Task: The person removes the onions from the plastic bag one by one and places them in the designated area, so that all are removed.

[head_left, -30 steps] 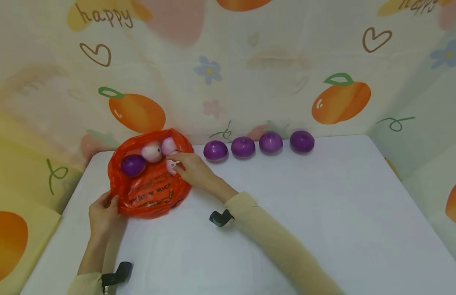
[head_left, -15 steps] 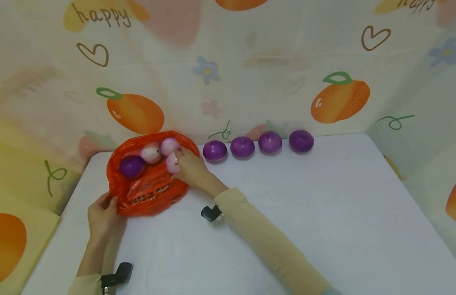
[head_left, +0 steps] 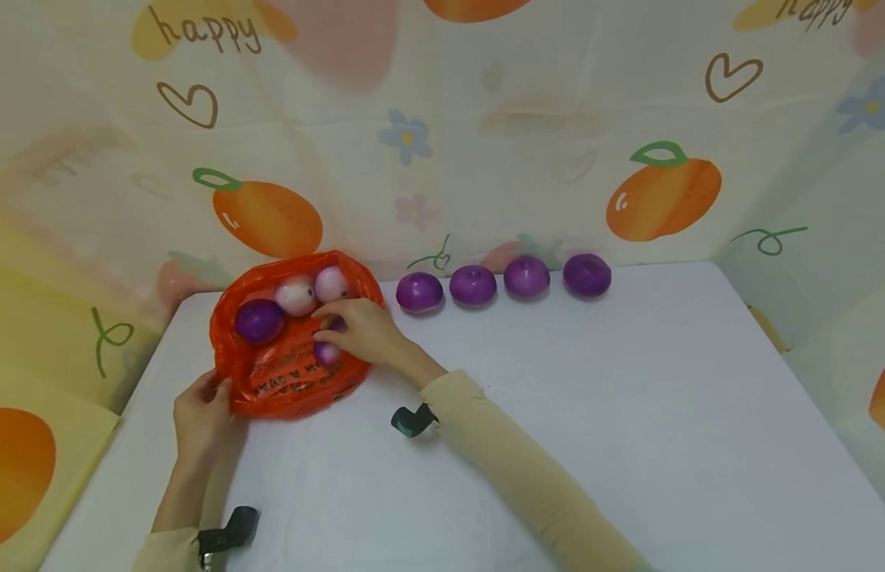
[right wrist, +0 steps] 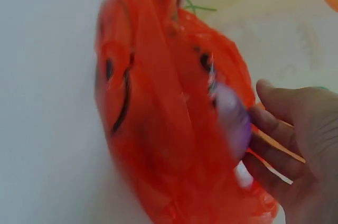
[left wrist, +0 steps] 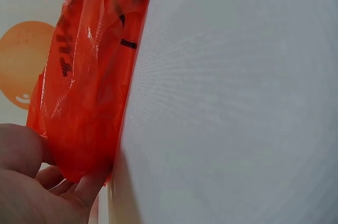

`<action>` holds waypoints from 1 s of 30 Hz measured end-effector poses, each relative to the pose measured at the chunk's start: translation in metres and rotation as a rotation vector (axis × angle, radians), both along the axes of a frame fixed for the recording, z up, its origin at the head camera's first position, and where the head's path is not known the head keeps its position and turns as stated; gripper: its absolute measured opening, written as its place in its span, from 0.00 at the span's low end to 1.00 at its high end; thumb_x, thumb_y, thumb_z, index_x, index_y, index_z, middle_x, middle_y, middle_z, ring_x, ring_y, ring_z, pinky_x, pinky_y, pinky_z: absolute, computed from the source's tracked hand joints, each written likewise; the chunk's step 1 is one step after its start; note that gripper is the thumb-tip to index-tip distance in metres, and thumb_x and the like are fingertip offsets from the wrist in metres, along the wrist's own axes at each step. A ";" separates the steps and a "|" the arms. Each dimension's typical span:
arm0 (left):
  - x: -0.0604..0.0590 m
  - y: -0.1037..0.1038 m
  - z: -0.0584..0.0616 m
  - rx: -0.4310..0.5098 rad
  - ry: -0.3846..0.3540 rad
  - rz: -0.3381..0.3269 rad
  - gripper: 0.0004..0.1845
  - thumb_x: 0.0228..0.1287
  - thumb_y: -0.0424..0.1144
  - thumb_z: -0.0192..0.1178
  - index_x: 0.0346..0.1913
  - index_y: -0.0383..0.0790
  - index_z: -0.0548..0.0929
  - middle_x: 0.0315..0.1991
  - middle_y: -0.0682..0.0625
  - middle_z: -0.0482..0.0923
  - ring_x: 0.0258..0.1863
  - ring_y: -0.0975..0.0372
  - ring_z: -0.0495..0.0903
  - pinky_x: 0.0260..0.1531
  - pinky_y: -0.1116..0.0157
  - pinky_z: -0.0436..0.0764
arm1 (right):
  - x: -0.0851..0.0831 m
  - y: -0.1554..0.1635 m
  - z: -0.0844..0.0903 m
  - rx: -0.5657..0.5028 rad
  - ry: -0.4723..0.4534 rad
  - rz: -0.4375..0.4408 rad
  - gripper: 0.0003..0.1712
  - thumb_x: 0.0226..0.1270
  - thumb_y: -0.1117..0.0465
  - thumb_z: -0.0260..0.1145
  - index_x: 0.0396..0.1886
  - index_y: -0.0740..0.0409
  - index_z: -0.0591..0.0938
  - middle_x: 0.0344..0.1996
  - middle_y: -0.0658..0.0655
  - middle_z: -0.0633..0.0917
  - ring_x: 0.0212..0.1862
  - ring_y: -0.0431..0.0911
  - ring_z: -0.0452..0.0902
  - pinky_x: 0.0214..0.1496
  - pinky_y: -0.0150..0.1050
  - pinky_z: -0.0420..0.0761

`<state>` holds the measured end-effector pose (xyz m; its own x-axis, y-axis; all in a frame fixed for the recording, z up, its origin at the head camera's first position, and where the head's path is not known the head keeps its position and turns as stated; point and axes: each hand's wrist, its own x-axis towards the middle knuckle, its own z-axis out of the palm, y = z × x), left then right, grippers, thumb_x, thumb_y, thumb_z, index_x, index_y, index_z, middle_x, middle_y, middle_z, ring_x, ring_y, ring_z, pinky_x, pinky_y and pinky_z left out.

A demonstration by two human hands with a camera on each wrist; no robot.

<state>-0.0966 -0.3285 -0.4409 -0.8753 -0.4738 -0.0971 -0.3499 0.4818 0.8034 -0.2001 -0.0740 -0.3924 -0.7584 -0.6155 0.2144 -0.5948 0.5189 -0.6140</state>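
My left hand pinches the lower left rim of a crumpled red plastic bag, its mouth spread wide; the left wrist view shows thumb and fingers on the folded plastic. Inside lie a dark purple onion, a whitish onion with a dark spot, and a pale pink-purple onion. My right hand reaches over the bag's right side, fingers curled around another red onion, partly hidden by the thumb. In the right wrist view the fingers touch this onion at the bag's mouth.
Several purple onions, among them a leftmost onion and a rightmost onion, form a row along the back edge of the white table. Behind it hangs a printed fabric backdrop.
My right hand reached over the onion at the bag's right side; that onion has shifted toward the near side and turned, showing more purple. My left hand keeps its hold on the rim.
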 end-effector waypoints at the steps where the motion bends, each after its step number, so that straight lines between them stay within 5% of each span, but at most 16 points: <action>1: 0.000 0.000 0.000 -0.001 0.005 0.001 0.24 0.76 0.40 0.44 0.69 0.32 0.69 0.65 0.34 0.71 0.60 0.47 0.73 0.46 0.82 0.73 | 0.001 -0.001 0.000 0.007 -0.005 -0.001 0.23 0.63 0.49 0.70 0.55 0.54 0.83 0.35 0.45 0.85 0.39 0.36 0.78 0.43 0.21 0.73; 4: 0.000 0.000 0.000 -0.004 0.006 -0.002 0.24 0.76 0.40 0.44 0.69 0.32 0.69 0.64 0.34 0.71 0.60 0.47 0.72 0.44 0.84 0.72 | 0.005 -0.003 0.000 0.099 -0.013 -0.012 0.29 0.58 0.44 0.72 0.57 0.53 0.82 0.36 0.45 0.82 0.39 0.36 0.75 0.42 0.23 0.74; 8: 0.002 -0.001 0.000 -0.002 -0.003 0.000 0.25 0.76 0.40 0.44 0.70 0.32 0.68 0.65 0.33 0.71 0.61 0.46 0.72 0.43 0.83 0.73 | 0.011 -0.007 -0.006 0.256 -0.006 -0.039 0.35 0.56 0.36 0.70 0.59 0.51 0.81 0.48 0.47 0.81 0.49 0.37 0.75 0.53 0.27 0.75; 14: 0.002 0.000 -0.001 0.016 0.003 0.005 0.25 0.76 0.40 0.45 0.69 0.32 0.69 0.65 0.34 0.70 0.59 0.49 0.73 0.43 0.84 0.73 | 0.016 -0.016 -0.018 0.343 -0.018 -0.073 0.48 0.51 0.26 0.66 0.66 0.50 0.75 0.59 0.49 0.79 0.56 0.41 0.75 0.57 0.35 0.77; 19: 0.002 0.002 0.001 0.014 0.017 0.007 0.24 0.75 0.39 0.45 0.68 0.32 0.70 0.64 0.34 0.71 0.57 0.51 0.74 0.38 0.87 0.70 | 0.018 -0.018 -0.023 0.367 -0.065 -0.031 0.57 0.49 0.34 0.74 0.75 0.49 0.63 0.70 0.50 0.68 0.68 0.42 0.66 0.64 0.41 0.73; 22: 0.003 0.002 0.002 0.013 0.004 0.005 0.25 0.76 0.40 0.44 0.69 0.32 0.69 0.65 0.34 0.70 0.61 0.48 0.72 0.44 0.84 0.72 | 0.018 -0.017 -0.024 0.351 -0.068 0.001 0.57 0.50 0.41 0.77 0.77 0.49 0.59 0.72 0.49 0.65 0.70 0.42 0.63 0.65 0.42 0.72; 30: 0.004 0.002 0.002 0.010 0.008 0.003 0.24 0.76 0.39 0.44 0.69 0.32 0.69 0.65 0.34 0.71 0.60 0.47 0.72 0.43 0.85 0.71 | 0.017 -0.017 -0.022 0.293 -0.035 0.035 0.53 0.53 0.45 0.77 0.75 0.54 0.62 0.70 0.51 0.67 0.68 0.42 0.65 0.68 0.35 0.67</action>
<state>-0.0929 -0.3264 -0.4389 -0.8747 -0.4754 -0.0949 -0.3450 0.4730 0.8107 -0.1827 -0.0914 -0.4146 -0.7395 -0.6731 -0.0021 -0.5965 0.6568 -0.4612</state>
